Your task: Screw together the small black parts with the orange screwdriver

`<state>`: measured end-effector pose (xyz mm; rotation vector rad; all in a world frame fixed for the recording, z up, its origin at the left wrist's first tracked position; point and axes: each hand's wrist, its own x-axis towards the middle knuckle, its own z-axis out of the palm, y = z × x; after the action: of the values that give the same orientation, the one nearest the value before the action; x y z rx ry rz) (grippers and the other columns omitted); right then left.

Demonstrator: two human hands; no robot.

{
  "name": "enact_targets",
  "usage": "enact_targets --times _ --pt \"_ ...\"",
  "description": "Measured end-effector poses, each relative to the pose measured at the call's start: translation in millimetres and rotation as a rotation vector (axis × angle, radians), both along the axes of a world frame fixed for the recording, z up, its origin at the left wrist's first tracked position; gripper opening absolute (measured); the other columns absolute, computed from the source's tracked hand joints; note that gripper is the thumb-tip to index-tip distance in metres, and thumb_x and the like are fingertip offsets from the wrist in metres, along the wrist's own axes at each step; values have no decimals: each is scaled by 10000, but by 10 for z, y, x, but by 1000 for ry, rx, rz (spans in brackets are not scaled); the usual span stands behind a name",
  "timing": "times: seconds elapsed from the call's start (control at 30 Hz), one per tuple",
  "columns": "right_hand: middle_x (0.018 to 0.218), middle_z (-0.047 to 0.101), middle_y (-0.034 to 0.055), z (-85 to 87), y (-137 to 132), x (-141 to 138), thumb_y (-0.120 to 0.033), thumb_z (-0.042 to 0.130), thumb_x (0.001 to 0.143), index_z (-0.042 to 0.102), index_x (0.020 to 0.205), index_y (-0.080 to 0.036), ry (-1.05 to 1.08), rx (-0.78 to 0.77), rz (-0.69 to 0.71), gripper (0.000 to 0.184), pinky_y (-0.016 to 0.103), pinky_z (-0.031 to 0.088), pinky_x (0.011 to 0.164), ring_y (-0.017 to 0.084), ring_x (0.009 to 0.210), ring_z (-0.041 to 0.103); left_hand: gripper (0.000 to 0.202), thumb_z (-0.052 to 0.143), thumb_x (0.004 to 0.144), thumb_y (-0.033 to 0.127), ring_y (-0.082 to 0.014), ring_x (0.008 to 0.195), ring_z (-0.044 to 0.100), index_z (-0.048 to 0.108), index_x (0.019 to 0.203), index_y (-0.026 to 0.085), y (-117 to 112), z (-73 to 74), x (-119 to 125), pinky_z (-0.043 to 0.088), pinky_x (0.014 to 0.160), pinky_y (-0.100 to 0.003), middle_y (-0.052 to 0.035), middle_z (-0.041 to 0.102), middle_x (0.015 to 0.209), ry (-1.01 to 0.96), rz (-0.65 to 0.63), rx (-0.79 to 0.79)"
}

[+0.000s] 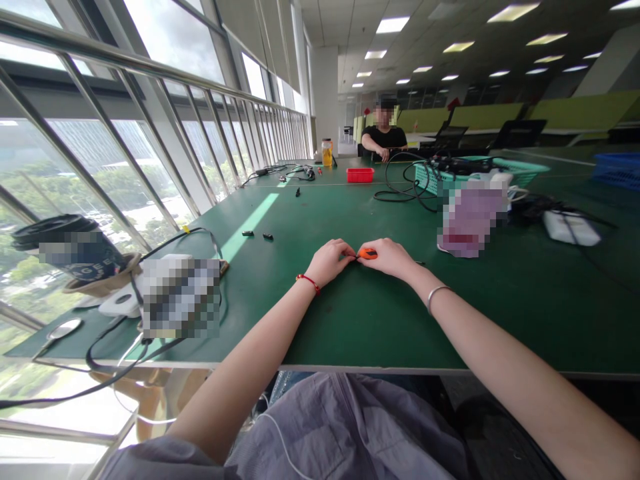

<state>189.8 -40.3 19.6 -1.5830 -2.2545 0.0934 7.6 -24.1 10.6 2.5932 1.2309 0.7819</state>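
Observation:
My right hand (393, 259) is closed around a small orange and black tool (369, 253), whose exact kind I cannot make out. Its orange end points toward my left hand (329, 261). With thumb and fingertips together, my left hand pinches a small dark piece (356, 258) that touches or lies close to the tool; most of it is hidden by the fingers. Both hands rest low over the green tabletop (370, 313). Two small black pieces (248, 233) lie to the left of my hands, and another black piece (298, 192) farther back.
A red tray (360, 175) stands ahead, with a teal basket (520, 175) of cables and a pinkish phone (473, 220) to the right. At left are a lidded cup (75, 247), a blurred device (180, 293) and cords. Across the table sits a person (385, 137).

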Motion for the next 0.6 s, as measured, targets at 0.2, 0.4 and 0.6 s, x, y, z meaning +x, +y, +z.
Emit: enact_targets --times 0.2,0.4,0.6 --pt "840 706 5 2 -1 -6 -387 558 786 698 890 -276 -22 1 -16 207 249 365 594 183 775 622 128 580 817 221 -182 892 602 685 864 167 33 -32 -15 487 821 -304 -51 652 910 -59 -23 -31" --pt "842 700 8 15 -11 -16 -384 545 789 699 890 -274 -30 -9 -23 214 250 362 597 180 769 615 171 608 778 279 -174 853 611 701 879 177 34 -50 -29 497 781 -293 -44 651 906 -69 15 -46" --pt "853 699 5 23 -25 -8 -382 560 773 686 893 -277 18 2 -2 203 253 368 603 184 767 608 151 616 757 279 -158 821 617 707 833 186 48 -69 -37 499 752 -272 -31 663 880 -114 14 -90"
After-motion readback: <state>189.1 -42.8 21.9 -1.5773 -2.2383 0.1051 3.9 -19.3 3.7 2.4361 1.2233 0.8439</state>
